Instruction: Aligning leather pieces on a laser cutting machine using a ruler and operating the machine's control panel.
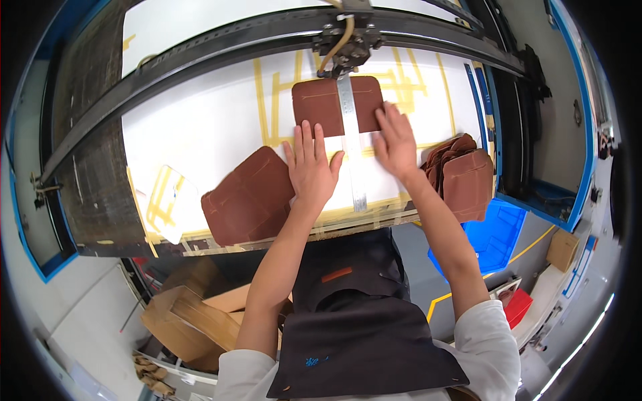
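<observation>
A brown leather piece with rounded corners and thin crease lines lies flat on the white work surface. A metal ruler crosses it and runs down to the table's near edge. My left hand is open, palm down, its fingertips on the leather's lower left edge. At the right edge of the same piece is my right hand, also open, with fingers stretched and slightly blurred. Another brown leather piece lies left of my left wrist. Beside my right forearm sits a stack of similar leather pieces.
A machine head on a dark gantry rail spans the table just beyond the leather. Yellow tape strips mark the surface. Below the table's edge are a blue bin and cardboard boxes.
</observation>
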Tool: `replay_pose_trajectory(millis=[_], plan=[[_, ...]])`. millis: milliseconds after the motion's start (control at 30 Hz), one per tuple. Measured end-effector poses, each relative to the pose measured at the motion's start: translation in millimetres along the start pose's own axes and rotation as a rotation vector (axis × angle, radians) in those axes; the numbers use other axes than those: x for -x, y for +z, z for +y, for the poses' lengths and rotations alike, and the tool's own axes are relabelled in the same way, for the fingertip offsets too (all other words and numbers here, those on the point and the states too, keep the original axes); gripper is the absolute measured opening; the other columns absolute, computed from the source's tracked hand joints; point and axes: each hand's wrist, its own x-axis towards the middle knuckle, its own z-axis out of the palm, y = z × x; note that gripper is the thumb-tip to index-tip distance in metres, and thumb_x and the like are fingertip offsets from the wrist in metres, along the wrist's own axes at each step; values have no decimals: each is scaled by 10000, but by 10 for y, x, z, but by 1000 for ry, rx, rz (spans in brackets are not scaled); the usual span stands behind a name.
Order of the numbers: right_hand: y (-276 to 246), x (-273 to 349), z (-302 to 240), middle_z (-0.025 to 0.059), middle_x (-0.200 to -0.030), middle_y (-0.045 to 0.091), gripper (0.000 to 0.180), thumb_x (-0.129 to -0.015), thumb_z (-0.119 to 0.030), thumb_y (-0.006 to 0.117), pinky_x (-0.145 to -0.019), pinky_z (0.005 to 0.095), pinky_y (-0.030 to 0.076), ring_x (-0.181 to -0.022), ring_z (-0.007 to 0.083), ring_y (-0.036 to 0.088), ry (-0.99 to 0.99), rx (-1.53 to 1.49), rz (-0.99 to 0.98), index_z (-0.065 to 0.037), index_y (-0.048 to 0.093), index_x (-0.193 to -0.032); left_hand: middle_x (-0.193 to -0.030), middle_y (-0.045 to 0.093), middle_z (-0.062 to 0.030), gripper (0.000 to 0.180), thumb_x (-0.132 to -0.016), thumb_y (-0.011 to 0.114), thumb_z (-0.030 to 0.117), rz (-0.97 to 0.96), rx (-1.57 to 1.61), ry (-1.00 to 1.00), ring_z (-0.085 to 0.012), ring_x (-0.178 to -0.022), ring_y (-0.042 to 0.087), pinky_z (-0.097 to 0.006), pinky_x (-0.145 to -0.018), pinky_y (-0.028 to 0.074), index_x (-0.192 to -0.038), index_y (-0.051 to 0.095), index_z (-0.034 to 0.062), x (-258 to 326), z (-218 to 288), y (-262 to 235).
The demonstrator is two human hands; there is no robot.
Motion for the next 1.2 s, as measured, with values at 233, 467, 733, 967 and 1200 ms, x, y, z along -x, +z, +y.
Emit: replay_pose_trajectory(millis=[233,467,733,967,1200], plan=[[-30,299,-175,113,-1586,450,564,-992,-337,600,-1222,526,267,-1487,318,381,51,117,-107,-40,529,-1466,-1630,337,-199,605,-1025,553,440,-32,-70,93,-411,-1535,235,-653,-1212,148,-1540,469,135,103,-18,-57],[-40,214,-263,141,-1575,452,573,-977,-295,607,-1221,528,263,-1490,325,376,159,18,7,-23,509,-1472,-1604,399,-175,608,-997,619,359,-16,78,199,-364,-1506,332,-594,-1223,197,-1492,490,31,-186,61,-59],[54,-170,-194,114,-1633,371,578,-987,-232,587,-1228,523,270,-1514,306,334,78,71,-68,-72,450,-1526,-1612,403,-142,557,-1030,558,287,-48,-31,385,-340,-1516,325,-607,-1228,178,-1506,466,12,-641,171,74],[165,-467,-67,84,-1637,374,541,-1024,-273,541,-1240,517,250,-1526,272,316,46,77,-56,-79,458,-1522,-1597,426,-129,545,-1009,582,257,-104,-61,467,-328,-1509,340,-629,-1219,190,-1491,481,22,-712,171,122],[165,-471,-23,60,-1624,399,533,-1048,-350,495,-1250,507,232,-1510,255,344,112,238,-170,-86,482,-1511,-1594,432,-127,564,-1010,586,296,-73,-62,441,-327,-1508,344,-640,-1212,193,-1494,478,26,-690,171,129]])
